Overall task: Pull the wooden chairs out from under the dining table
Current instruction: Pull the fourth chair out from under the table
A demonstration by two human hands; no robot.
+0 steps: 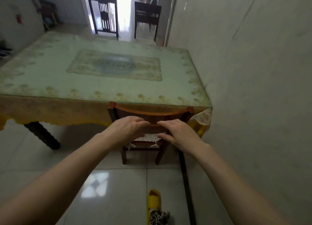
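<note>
A wooden chair (150,112) is tucked under the near edge of the dining table (104,69), its curved top rail just below the tabletop. A patterned cushion (148,138) lies on its seat. My left hand (130,128) and my right hand (177,132) hover side by side in front of the backrest, fingers spread, holding nothing. Whether the fingertips touch the backrest is unclear. Two dark wooden chairs, the left chair (103,14) and the right chair (146,17), stand beyond the table's far end, away from it.
A white wall (253,89) runs close along the table's right side. The table has a yellow lace cloth under glass and a dark leg (42,135) at the left. A yellow slipper (153,202) on my foot rests on the glossy tile floor.
</note>
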